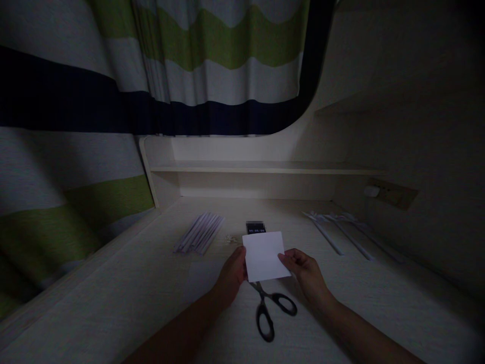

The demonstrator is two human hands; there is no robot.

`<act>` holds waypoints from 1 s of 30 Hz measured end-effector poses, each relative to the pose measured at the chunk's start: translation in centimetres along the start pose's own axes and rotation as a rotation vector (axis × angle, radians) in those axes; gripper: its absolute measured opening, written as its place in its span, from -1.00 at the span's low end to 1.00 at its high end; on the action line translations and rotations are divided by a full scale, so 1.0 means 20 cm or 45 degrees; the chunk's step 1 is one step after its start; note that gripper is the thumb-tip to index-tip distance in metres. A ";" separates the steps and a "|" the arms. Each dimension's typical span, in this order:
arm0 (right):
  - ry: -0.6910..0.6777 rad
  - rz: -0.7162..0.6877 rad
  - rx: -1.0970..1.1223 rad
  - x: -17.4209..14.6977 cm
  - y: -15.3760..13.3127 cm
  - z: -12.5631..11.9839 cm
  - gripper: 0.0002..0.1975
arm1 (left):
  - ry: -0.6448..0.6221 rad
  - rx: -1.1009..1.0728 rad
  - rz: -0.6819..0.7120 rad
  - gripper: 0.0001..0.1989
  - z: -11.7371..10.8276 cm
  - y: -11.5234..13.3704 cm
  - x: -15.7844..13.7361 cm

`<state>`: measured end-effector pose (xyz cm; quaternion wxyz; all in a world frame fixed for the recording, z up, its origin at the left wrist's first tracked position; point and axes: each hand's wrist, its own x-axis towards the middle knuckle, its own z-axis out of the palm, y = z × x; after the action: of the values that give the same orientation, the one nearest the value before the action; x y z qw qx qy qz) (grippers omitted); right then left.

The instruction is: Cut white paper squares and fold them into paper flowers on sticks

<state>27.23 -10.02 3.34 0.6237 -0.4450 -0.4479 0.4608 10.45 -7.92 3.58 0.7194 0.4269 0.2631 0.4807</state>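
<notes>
A white square sheet of paper [265,257] is held up between my two hands, above the desk. My left hand [235,270] grips its left edge, fingers mostly hidden behind it. At the right edge, my right hand [303,270] pinches the paper between thumb and fingers. Below the sheet lie scissors [265,308] with black handles, their loops spread apart and the blades partly covered by the paper. Just behind the paper sits a small dark timer display [256,228], its lower part hidden. Another pale sheet [200,278] rests on the desk beside my left forearm.
A bundle of thin pale paper tubes [199,232] lies at the left of the desk. Several white sticks with paper pieces at their far ends [329,236] lie at the right. Small pale bits [231,239] sit near the timer. A shelf [257,168] spans the back; a plug [372,191] is in the wall socket.
</notes>
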 end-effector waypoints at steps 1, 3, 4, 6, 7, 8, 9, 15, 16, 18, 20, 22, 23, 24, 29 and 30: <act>-0.006 0.004 -0.002 0.00 0.00 0.00 -0.73 | -0.015 0.041 0.005 -0.58 0.00 -0.01 0.00; -0.029 0.005 -0.017 -0.01 0.01 0.01 -0.72 | -0.051 0.169 -0.044 -0.60 0.00 -0.02 -0.02; -0.044 0.001 -0.032 -0.01 0.02 0.01 -0.71 | -0.071 0.237 -0.083 -0.62 -0.01 -0.03 -0.02; -0.080 -0.013 -0.062 -0.02 0.02 0.01 -0.70 | -0.108 0.344 -0.140 -0.64 -0.01 -0.03 -0.03; -0.098 -0.018 -0.072 -0.02 0.02 0.02 -0.70 | -0.116 0.378 -0.142 -0.65 -0.01 -0.03 -0.03; -0.118 -0.018 -0.078 -0.02 0.03 0.02 -0.70 | -0.114 0.403 -0.131 -0.65 -0.01 -0.02 -0.04; -0.136 -0.012 -0.081 -0.03 0.03 0.02 -0.69 | -0.106 0.424 -0.121 -0.65 -0.01 -0.02 -0.04; -0.170 -0.009 -0.030 -0.01 0.03 0.01 -0.71 | -0.154 0.625 -0.161 -0.70 -0.02 0.01 -0.03; -0.160 -0.023 -0.033 0.00 0.03 0.00 -0.71 | -0.184 0.653 -0.184 -0.71 -0.03 0.00 -0.03; -0.146 -0.049 -0.064 0.00 0.01 -0.01 -0.70 | -0.223 0.687 -0.218 -0.73 -0.04 0.00 -0.03; -0.156 -0.055 -0.112 0.00 -0.02 -0.01 -0.68 | -0.222 0.706 -0.228 -0.74 -0.04 0.00 -0.03; -0.161 -0.052 -0.148 -0.01 -0.05 -0.01 -0.67 | -0.175 0.699 -0.208 -0.76 -0.05 0.00 -0.02; -0.162 -0.045 -0.159 -0.01 -0.06 -0.01 -0.67 | -0.132 0.674 -0.182 -0.77 -0.05 0.00 -0.02; -0.158 -0.036 -0.166 -0.01 -0.07 -0.01 -0.66 | -0.077 0.625 -0.145 -0.77 -0.05 0.00 -0.02; -0.077 0.007 -0.094 0.00 -0.04 -0.02 -0.67 | 0.112 0.158 -0.003 -0.74 -0.04 0.01 0.01; -0.062 0.018 -0.066 0.00 -0.03 -0.02 -0.67 | 0.108 0.103 -0.002 -0.75 -0.04 0.01 0.01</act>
<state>27.68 -10.12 3.84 0.5978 -0.4526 -0.4716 0.4641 9.84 -7.43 3.31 0.6902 0.4348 0.3128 0.4866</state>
